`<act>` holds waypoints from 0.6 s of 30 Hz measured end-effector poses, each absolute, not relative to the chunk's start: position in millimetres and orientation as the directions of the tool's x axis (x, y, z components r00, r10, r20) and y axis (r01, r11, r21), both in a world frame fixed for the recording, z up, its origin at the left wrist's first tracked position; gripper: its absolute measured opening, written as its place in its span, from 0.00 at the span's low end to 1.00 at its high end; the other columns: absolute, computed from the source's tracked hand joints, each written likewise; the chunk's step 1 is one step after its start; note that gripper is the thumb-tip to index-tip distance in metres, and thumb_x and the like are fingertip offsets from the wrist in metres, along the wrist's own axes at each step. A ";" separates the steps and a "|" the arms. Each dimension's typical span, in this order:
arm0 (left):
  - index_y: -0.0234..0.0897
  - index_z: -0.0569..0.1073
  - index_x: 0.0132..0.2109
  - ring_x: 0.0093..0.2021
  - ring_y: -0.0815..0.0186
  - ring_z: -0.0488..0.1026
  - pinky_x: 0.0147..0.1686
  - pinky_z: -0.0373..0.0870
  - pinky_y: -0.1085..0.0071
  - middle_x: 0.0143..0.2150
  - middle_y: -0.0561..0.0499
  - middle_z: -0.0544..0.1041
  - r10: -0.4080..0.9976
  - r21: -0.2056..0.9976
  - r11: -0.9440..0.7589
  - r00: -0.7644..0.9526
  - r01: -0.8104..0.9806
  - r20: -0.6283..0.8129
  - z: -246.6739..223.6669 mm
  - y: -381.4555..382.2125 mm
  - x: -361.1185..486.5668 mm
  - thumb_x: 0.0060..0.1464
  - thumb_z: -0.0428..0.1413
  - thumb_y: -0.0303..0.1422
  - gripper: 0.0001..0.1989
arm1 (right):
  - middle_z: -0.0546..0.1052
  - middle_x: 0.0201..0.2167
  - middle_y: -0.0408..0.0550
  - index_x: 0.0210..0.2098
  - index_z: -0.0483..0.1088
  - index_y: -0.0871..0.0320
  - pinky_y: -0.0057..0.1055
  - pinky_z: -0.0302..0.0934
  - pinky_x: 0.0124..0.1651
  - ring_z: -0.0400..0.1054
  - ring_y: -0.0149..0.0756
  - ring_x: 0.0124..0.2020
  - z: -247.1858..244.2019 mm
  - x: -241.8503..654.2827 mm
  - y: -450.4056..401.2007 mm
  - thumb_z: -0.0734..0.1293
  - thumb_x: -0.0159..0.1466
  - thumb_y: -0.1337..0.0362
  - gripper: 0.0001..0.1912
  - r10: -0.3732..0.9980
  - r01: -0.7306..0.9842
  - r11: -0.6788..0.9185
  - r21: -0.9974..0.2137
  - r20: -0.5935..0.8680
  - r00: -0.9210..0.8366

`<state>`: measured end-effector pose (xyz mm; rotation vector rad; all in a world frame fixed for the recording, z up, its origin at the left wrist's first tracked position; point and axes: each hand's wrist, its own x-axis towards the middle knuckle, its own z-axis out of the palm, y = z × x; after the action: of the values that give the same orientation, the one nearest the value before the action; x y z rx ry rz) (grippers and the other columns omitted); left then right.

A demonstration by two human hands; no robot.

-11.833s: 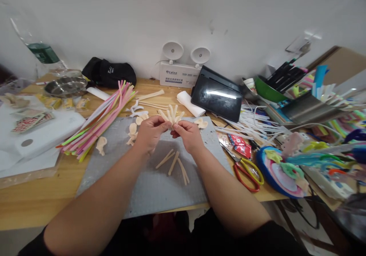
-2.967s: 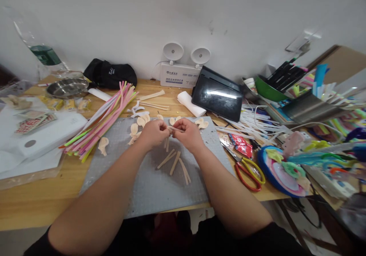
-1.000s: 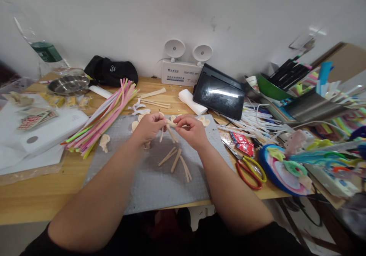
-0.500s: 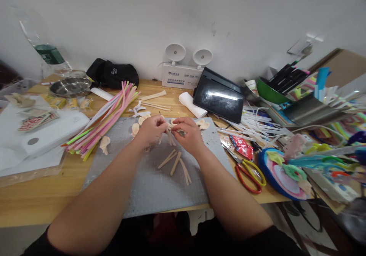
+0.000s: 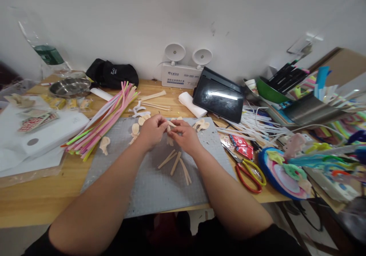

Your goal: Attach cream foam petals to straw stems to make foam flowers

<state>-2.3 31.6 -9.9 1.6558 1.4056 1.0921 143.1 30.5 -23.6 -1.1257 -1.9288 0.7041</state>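
Observation:
Over the grey cutting mat [image 5: 160, 195], both my hands meet at a beige pipe cleaner [image 5: 170, 124]. My left hand [image 5: 154, 132] pinches it from the left, fingers closed. My right hand [image 5: 185, 135] grips it from the right with thumb and fingertips; part of the piece is hidden between the fingers. Below the hands lie several short cut beige pipe cleaner lengths [image 5: 175, 164]. Beige looped petal-like shapes [image 5: 135, 129] rest left of my left hand, and more beige loops [image 5: 201, 125] lie beyond my right hand.
A bundle of coloured pipe cleaners [image 5: 105, 122] lies at left, beside a single beige loop [image 5: 105, 144]. Scissors with red and yellow handles [image 5: 248, 174] are at right, near a blue-rimmed round tray [image 5: 264, 172]. A black tablet-like device [image 5: 220, 100] leans behind.
The fingers of my right hand have closed in around the beige pipe cleaner, which now bends between both hands. The hands have stayed in about the same place.

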 end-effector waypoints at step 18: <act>0.35 0.66 0.24 0.21 0.73 0.63 0.23 0.60 0.75 0.19 0.56 0.66 0.994 0.952 -0.085 0.095 0.294 0.059 -9.1 30.9 -3.3 0.43 0.52 0.34 0.06 | 0.74 0.27 0.44 0.28 0.71 0.56 0.30 0.58 0.37 0.66 0.32 0.31 -14.9 151.0 29.4 0.61 0.56 0.59 0.10 0.945 0.282 0.324 -0.903 0.297 -0.135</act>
<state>-3.3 30.9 -9.1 1.5238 1.3257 1.0404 151.0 29.4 -14.9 -1.1305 -1.6309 0.8676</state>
